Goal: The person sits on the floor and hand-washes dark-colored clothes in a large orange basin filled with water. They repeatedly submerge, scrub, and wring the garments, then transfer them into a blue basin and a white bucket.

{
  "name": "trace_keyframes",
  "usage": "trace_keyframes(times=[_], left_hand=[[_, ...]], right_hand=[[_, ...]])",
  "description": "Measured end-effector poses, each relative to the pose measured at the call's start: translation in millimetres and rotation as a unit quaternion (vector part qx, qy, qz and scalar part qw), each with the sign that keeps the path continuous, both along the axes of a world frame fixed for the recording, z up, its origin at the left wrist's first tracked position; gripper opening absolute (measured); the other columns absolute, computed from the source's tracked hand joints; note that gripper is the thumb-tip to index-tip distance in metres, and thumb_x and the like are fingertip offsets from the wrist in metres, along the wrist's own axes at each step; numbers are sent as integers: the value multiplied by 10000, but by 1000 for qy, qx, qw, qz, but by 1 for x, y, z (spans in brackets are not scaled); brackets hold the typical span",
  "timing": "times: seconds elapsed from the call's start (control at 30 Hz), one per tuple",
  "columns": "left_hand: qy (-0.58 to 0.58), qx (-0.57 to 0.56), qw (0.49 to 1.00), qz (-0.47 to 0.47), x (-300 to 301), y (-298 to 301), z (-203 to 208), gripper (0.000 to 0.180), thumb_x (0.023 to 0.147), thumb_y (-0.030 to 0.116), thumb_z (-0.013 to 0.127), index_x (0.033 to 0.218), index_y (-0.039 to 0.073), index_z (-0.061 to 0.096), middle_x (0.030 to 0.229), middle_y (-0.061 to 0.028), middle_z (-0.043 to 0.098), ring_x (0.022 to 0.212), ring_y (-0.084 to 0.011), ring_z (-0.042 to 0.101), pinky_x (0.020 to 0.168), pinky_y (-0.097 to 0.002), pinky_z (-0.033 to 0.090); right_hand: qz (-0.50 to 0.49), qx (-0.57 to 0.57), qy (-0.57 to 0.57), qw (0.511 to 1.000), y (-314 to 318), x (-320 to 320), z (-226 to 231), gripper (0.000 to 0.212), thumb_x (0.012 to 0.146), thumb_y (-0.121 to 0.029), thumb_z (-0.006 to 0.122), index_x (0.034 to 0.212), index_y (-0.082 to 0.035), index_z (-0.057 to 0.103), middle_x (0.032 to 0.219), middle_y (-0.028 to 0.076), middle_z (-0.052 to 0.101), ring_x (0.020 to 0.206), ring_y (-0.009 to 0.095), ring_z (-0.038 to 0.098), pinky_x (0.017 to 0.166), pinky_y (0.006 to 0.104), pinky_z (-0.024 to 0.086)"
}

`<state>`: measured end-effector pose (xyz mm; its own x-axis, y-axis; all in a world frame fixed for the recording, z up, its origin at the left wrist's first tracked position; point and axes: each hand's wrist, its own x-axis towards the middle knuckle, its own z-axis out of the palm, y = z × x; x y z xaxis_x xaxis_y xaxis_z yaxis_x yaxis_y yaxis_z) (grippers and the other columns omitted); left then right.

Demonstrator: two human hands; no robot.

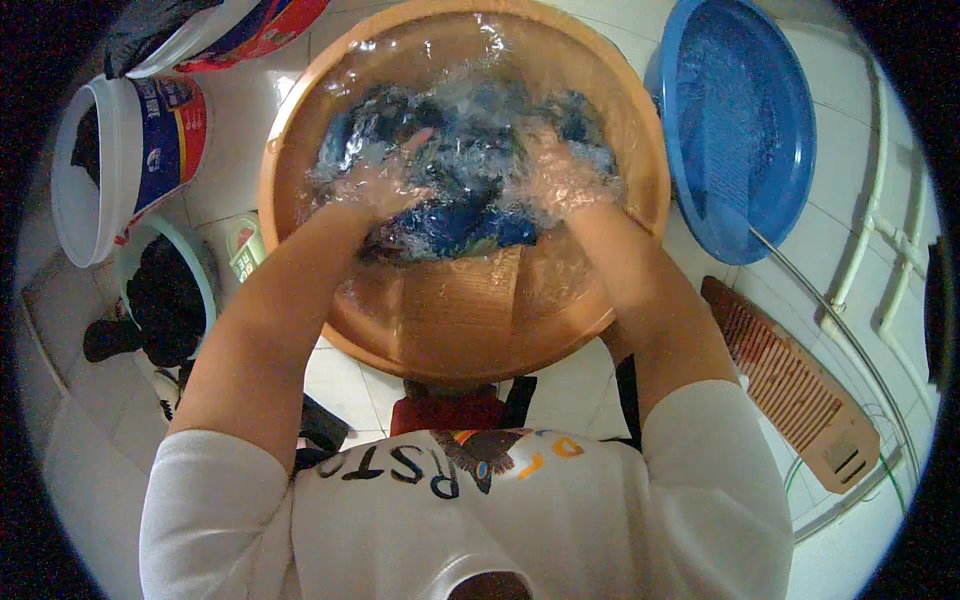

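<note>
A bundle of soaked dark blue cloth (450, 225) is lying in the upper middle of the frame, half sunk in the rippling water of a round orange plastic basin (450, 362). (Whether it is one garment or several, the churned surface is not letting me tell.) Below the bundle, a ridged washboard panel (460, 295) is showing through the water.

The left hand (385, 188) is lying at the bundle's left side, its thumb and fingers standing wide apart as far as they are showing. The right hand (560, 172) is resting at the right side, blurring under splash and glare; I cannot tell whether its fingers are closing on any cloth.

The cloth is looking soft and limp, with nothing fragile about it. While water is bearing it up, it is probably feeling light; lifted clear, it would likely be heavy and dripping, sagging away from a narrow pinch. Wet folds are probably slippery too, so a full fistful at each side, gathering several layers, would suit better than fingertips on one edge. The thick folds bunching at the lower middle of the bundle are seeming the surest place to grip.
</note>
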<state>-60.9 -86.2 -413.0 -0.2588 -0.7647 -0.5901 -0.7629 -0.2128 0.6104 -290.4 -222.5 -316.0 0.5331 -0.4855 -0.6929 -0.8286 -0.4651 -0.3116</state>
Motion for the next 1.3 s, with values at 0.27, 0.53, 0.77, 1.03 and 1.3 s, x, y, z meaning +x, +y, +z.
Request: trace_keyframes(times=[0.27, 0.53, 0.77, 1.03, 1.3], left_hand=[[-53, -206, 954, -213, 37, -42, -13, 458, 820, 364, 506, 1256, 283, 394, 1349, -81, 338, 1141, -336, 428, 964, -413, 346], [-140, 9, 990, -22, -5, -4, 123, 423, 812, 176, 500, 1231, 191, 441, 1304, -140, 374, 1108, -319, 454, 930, -384, 369], [-146, -67, 987, -8, -8, 17, 272, 401, 796, 294, 548, 1163, 135, 510, 1032, -139, 585, 969, -306, 552, 832, -391, 432], [-121, -164, 972, 114, -16, 85, 396, 435, 802, 364, 546, 1165, 129, 510, 1086, -141, 562, 1017, -302, 522, 858, -388, 412], [-128, -164, 968, 143, -12, 122, 385, 367, 788, 353, 567, 1057, 103, 554, 997, -135, 596, 949, -315, 550, 804, -415, 436]], right_hand=[[-85, 31, -148, 985, -45, -13, -77, 685, 618, -228, 739, 1207, -80, 422, 1164, 184, 465, 1060, 326, 466, 902, 378, 379], [-127, -80, 85, 985, 45, -33, 32, 1021, 584, -318, 758, 1369, -134, 132, 1249, 247, 371, 1108, 385, 431, 927, 407, 366], [-109, -81, 71, 988, 68, -33, 106, 640, 608, -269, 617, 1168, -2, 461, 953, 231, 588, 925, 336, 565, 814, 392, 424], [-393, 11, -292, 872, 40, -42, 258, 391, 632, -127, 647, 951, 66, 530, 827, 140, 607, 653, 218, 581, 615, 322, 468], [-321, -23, -397, 859, 58, 9, 489, 195, 688, -132, 622, 799, 17, 563, 728, 110, 589, 632, 214, 582, 615, 329, 492]])
